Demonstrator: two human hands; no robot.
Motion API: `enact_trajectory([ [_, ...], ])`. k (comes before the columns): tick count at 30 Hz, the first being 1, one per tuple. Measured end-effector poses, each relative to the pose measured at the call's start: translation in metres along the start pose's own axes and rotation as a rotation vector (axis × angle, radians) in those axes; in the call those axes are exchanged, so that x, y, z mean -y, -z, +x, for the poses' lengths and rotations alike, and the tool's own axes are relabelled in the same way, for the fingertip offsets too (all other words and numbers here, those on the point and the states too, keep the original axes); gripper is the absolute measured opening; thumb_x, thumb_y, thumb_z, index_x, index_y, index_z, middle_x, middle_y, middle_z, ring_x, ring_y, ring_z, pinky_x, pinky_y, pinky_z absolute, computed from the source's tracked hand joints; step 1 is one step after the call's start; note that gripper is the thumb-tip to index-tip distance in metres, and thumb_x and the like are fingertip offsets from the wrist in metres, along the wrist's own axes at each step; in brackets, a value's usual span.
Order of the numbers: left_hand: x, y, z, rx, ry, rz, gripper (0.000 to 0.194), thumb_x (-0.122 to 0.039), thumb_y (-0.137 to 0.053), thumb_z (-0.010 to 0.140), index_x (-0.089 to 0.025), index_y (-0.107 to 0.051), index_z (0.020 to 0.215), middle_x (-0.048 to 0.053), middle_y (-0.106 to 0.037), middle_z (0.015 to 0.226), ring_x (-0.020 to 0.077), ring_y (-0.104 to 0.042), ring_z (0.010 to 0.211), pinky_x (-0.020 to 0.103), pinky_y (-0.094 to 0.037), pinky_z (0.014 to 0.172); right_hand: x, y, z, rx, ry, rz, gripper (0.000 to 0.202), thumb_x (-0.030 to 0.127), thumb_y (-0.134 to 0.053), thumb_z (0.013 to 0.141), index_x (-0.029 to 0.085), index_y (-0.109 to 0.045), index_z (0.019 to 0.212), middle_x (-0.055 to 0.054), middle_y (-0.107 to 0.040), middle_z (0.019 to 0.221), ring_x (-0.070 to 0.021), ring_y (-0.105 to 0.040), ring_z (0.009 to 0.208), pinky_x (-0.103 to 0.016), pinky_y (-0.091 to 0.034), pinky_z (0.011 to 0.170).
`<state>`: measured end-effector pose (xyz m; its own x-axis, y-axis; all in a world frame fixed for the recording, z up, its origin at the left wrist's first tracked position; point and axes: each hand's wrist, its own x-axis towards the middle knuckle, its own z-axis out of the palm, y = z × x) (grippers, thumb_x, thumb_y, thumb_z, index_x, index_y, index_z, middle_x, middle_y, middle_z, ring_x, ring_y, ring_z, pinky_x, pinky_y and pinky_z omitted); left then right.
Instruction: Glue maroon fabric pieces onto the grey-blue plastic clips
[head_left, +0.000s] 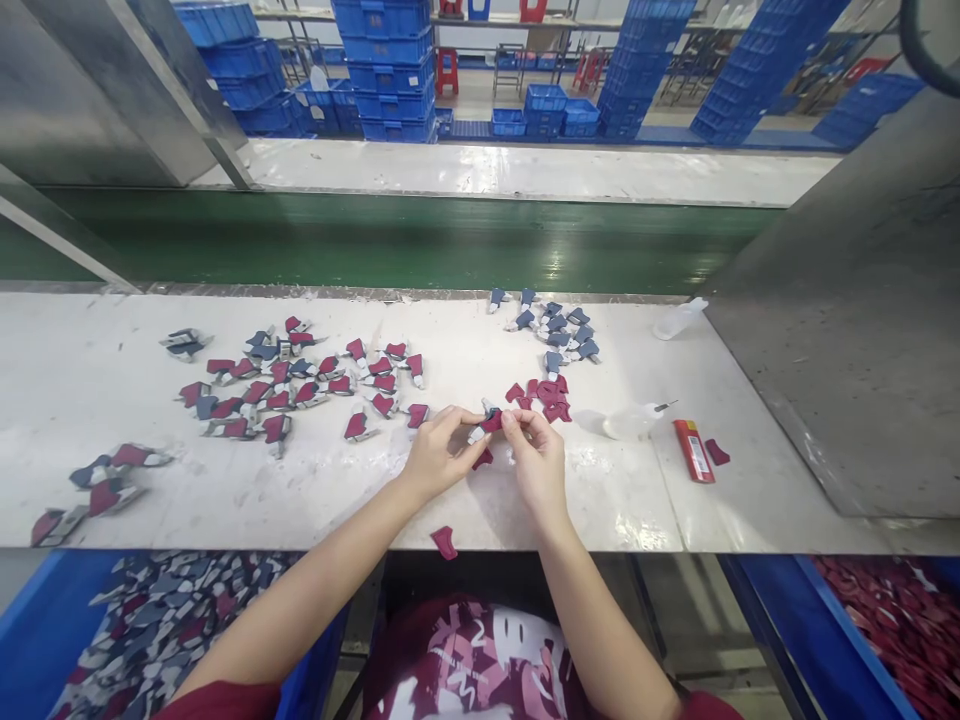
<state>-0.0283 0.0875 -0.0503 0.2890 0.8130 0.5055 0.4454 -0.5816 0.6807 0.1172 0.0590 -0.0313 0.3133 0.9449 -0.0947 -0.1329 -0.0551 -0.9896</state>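
Observation:
Between my two hands is a small grey plastic part with a dark red cover piece [491,421] on it. My left hand [442,445] pinches its grey end from the left. The fingertips of my right hand [536,455] grip the red side. Loose dark red pieces [553,398] lie just beyond my right hand, and another red piece [445,542] rests at the front edge. Farther back sits a group of grey-and-blue parts [555,325]. Many parts with red faces [277,400] are spread out left of my hands.
At right lie a clear needle-tipped bottle [634,424], a red lighter [694,452] and a white bottle [680,318]. Blue bins hold assembled parts [180,610] at lower left and red pieces [892,620] at lower right. A green conveyor belt [420,240] runs behind the white table.

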Motion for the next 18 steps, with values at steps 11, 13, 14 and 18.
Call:
enact_trajectory([
  [11,-0.015,0.002,0.002,0.011,0.165,-0.225,0.017,-0.022,-0.070,0.082,-0.018,-0.067,0.098,0.004,-0.071,0.082,0.0153,-0.068,0.073,0.027,-0.058,0.070,-0.007,-0.006,-0.011,-0.176,0.358,-0.378,0.020,0.039,-0.055,0.096,0.021,-0.057,0.087,-0.003,-0.063,0.088,-0.0185,-0.058,0.086,-0.034,-0.045,0.078],
  [13,-0.022,0.006,0.005,0.031,0.195,-0.305,0.018,-0.022,-0.072,0.081,-0.017,-0.067,0.097,0.004,-0.072,0.084,0.0153,-0.069,0.075,0.026,-0.058,0.071,-0.005,-0.006,-0.012,-0.202,0.466,-0.424,0.016,0.035,-0.054,0.097,0.022,-0.056,0.087,-0.003,-0.061,0.086,-0.0185,-0.056,0.085,-0.034,-0.045,0.077],
  [14,-0.026,0.008,0.006,0.045,0.210,-0.339,0.018,-0.022,-0.072,0.081,-0.017,-0.067,0.098,0.004,-0.072,0.085,0.0153,-0.069,0.076,0.025,-0.059,0.071,-0.003,-0.006,-0.012,-0.214,0.513,-0.437,0.014,0.033,-0.055,0.097,0.022,-0.056,0.087,-0.003,-0.060,0.085,-0.0184,-0.055,0.084,-0.034,-0.045,0.076],
  [18,-0.038,0.011,0.010,0.023,0.300,-0.469,0.015,-0.024,-0.070,0.084,-0.016,-0.069,0.096,0.006,-0.073,0.087,0.0158,-0.071,0.076,0.025,-0.060,0.071,0.001,-0.006,-0.016,-0.256,0.646,-0.451,0.010,0.026,-0.057,0.095,0.023,-0.055,0.086,-0.003,-0.058,0.083,-0.0183,-0.054,0.081,-0.034,-0.044,0.073],
])
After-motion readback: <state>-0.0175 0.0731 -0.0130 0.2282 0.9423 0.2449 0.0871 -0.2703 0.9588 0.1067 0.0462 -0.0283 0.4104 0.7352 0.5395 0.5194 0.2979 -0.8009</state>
